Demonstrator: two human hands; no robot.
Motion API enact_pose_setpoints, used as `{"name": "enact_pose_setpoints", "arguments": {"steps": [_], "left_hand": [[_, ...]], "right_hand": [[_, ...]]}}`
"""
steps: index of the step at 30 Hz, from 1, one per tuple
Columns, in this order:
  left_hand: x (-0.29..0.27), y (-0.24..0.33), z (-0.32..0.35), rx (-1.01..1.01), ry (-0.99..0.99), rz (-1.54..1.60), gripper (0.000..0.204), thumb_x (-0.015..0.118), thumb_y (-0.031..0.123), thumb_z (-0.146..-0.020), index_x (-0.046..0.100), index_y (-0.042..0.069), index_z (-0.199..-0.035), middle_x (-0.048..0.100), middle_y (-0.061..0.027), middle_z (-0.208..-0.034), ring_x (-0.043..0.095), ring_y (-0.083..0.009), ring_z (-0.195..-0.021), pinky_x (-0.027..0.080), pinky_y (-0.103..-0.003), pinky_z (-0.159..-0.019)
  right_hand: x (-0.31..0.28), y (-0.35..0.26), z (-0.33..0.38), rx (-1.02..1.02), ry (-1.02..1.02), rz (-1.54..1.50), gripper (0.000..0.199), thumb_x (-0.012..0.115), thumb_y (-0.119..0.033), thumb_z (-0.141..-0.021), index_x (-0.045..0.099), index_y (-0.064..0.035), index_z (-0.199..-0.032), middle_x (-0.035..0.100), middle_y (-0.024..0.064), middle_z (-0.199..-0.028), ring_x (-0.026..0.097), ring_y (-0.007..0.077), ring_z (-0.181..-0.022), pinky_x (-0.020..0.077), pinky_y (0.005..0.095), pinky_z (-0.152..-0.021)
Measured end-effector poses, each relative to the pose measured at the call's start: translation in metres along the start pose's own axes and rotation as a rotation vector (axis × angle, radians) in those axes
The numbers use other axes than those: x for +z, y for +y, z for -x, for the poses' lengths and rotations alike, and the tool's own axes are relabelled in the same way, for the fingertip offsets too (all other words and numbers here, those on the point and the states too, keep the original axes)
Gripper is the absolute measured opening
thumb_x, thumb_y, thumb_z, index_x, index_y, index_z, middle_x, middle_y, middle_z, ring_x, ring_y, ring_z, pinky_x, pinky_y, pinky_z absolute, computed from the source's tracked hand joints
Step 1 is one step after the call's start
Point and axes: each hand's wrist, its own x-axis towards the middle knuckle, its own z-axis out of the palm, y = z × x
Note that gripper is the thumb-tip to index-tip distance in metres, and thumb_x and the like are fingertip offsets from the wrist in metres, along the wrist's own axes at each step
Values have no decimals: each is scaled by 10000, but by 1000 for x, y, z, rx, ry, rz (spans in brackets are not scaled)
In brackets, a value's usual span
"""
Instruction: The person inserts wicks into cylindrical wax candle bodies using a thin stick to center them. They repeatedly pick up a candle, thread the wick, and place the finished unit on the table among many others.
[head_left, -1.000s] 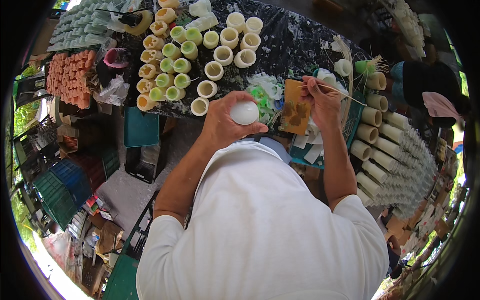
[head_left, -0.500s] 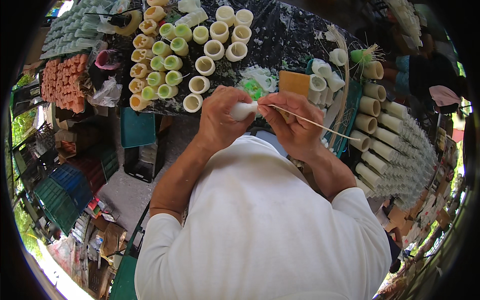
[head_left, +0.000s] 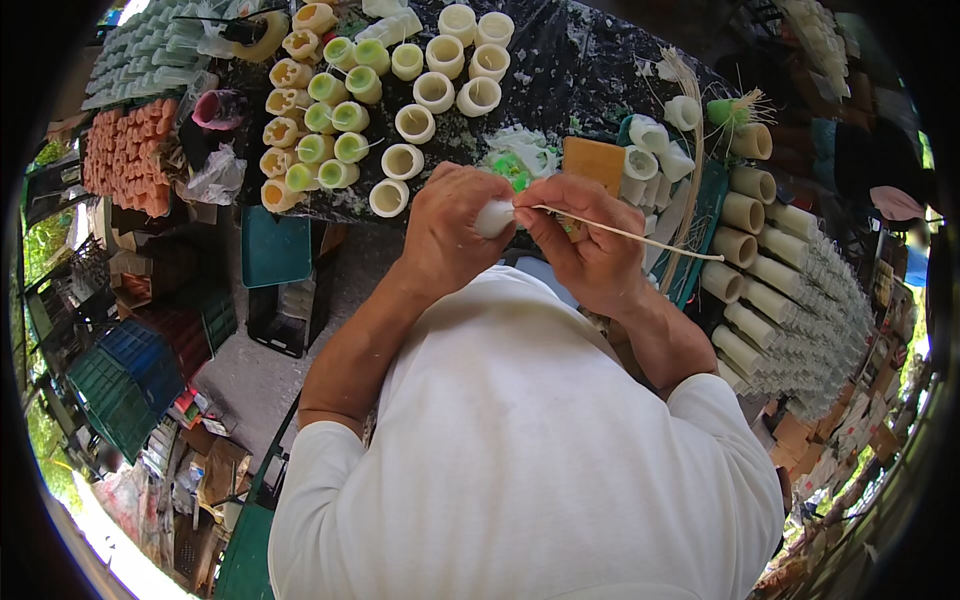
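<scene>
Close in front of my body, my left hand (head_left: 452,228) is wrapped round a small white wax piece (head_left: 494,218), whose rounded end shows between the fingers. My right hand (head_left: 588,232) pinches a long pale wick (head_left: 655,241) right beside it. One wick end meets the wax at the fingertips; the other runs free to the right past my wrist. Whether the wick is inside the wax, I cannot tell. Beyond my hands, white and green wax scraps (head_left: 522,158) lie on the black-covered table (head_left: 570,70).
Left on the table stand rows of green-filled candles (head_left: 350,117) and hollow cream wax cups (head_left: 403,161). A brown block (head_left: 592,165) and white cups (head_left: 648,133) are at the right, by a bundle of wicks (head_left: 690,150). Stacked wax tubes (head_left: 742,213) lie farther right.
The free end of the wick has swung up and slightly right. Less of the white wax piece shows between my hands. The table has shifted slightly in view.
</scene>
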Motion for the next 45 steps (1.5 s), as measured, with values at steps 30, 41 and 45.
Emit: {"name": "enact_pose_setpoints", "arguments": {"steps": [30,41,45], "left_hand": [[-1,9,-14,-17,-80,228,330,853,183,-843,669,51,-1084,720,-131,-971,693,-332,-875,514,-421,-795],[7,2,-14,-24,-111,261,198,805,120,-885,694,70,-1041,709,-132,-980,677,-351,-875,533,-432,-778],[9,7,-16,8,-93,228,222,807,101,-876,697,64,-1065,707,-125,-973,676,-340,-864,538,-433,-758]], "right_hand": [[-2,14,5,442,164,-472,159,698,125,-930,673,26,-1052,736,98,-1012,717,147,-973,603,271,-875],[-23,24,14,424,127,-676,159,679,134,-941,679,38,-1068,762,144,-1062,737,190,-1045,611,300,-953],[-23,23,13,401,121,-637,160,684,113,-950,677,35,-1090,761,151,-1082,733,183,-1051,610,296,-948]]}}
